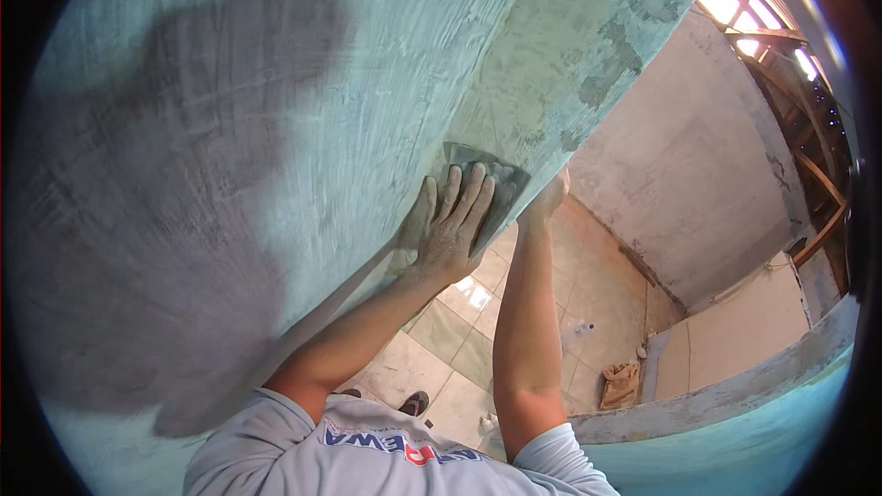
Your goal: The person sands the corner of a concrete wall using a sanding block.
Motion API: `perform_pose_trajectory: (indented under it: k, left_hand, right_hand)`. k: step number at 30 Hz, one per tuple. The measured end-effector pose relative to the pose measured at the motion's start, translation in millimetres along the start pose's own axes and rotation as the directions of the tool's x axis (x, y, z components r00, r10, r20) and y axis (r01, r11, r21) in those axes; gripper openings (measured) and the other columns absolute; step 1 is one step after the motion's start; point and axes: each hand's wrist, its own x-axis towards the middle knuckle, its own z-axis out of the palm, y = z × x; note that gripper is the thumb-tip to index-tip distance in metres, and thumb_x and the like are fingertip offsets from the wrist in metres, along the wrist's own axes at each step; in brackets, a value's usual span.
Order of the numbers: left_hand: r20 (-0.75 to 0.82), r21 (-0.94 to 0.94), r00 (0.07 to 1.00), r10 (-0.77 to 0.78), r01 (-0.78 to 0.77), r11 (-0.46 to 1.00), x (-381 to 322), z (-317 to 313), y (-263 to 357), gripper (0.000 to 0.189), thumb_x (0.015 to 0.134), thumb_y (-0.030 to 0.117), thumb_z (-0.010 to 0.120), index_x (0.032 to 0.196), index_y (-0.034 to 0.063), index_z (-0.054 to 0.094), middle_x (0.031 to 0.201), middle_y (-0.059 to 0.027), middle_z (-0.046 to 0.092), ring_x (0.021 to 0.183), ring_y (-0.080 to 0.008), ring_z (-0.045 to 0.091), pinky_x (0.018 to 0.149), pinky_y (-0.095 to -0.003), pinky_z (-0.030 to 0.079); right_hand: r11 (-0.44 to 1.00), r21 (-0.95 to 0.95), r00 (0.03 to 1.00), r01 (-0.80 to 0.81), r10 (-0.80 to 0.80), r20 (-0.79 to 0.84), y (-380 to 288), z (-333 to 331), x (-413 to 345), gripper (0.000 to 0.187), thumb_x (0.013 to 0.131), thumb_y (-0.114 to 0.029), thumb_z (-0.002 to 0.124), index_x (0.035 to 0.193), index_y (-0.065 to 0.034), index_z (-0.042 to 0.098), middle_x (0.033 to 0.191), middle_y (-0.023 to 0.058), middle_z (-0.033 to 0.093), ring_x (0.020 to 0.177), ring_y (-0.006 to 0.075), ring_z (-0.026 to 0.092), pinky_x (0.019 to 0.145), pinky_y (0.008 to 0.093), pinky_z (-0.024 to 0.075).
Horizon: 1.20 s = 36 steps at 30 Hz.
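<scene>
My left hand [455, 227], coated in pale dust, lies flat with its fingers extended over a thin dark sheet [511, 182]. The sheet looks like sandpaper and is pressed to the narrow end face [544, 83] of a turquoise wall [386, 103]. That face is greenish, with grey patches towards its outer edge. Just beyond this edge is my right hand [553, 194], its fingers bent. The wall partly hides it, so whether it grips the edge cannot be made out.
Below is a tiled floor [441, 331], with a shoe [415, 403], a crumpled brown bag [620, 386] and a clear plastic bottle [584, 328]. Across the room rises a grey plastered wall [696, 151]. A low wall [716, 420] curves along the lower right. Roof timbers [820, 179] show at far right.
</scene>
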Motion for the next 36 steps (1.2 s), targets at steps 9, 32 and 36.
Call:
perform_pose_trajectory:
  k: [9,32,36]
  left_hand:
    - [0.082,0.078,0.994,0.07,-0.076,0.994,-66,27,-24,0.071,0.097,0.03,0.059,0.157,-0.0025,0.036,0.167,-0.023,0.028,0.155,-0.0477,0.017,0.121,-0.0708,0.003]
    - [0.107,-0.001,0.948,0.301,-0.302,0.953,-33,4,-59,0.079,0.089,0.026,0.068,0.153,-0.0075,0.037,0.163,-0.0302,0.031,0.151,-0.0491,0.03,0.124,-0.0602,0.02]
    - [0.003,0.0,0.991,0.133,-0.133,0.991,-108,43,-64,0.068,0.09,0.023,0.063,0.148,-0.0084,0.045,0.159,-0.0305,0.038,0.147,-0.0482,0.036,0.121,-0.0629,0.023]
  right_hand:
    - [0.998,0.057,0.997,-0.04,0.036,0.067,9,-8,8,0.043,0.112,-0.036,0.042,0.123,-0.0006,0.065,0.107,0.0076,0.068,0.092,0.018,0.065,0.079,0.0336,0.0537]
    - [1.0,0.019,0.993,-0.001,-0.001,0.12,7,-19,13,0.046,0.109,-0.031,0.041,0.141,-0.0012,0.055,0.124,0.01,0.064,0.108,0.0219,0.063,0.091,0.0359,0.052]
    - [0.997,0.062,0.981,0.039,-0.049,0.185,11,-13,10,0.046,0.109,-0.029,0.039,0.143,-0.002,0.055,0.127,0.0094,0.063,0.112,0.0212,0.062,0.094,0.0348,0.0507]
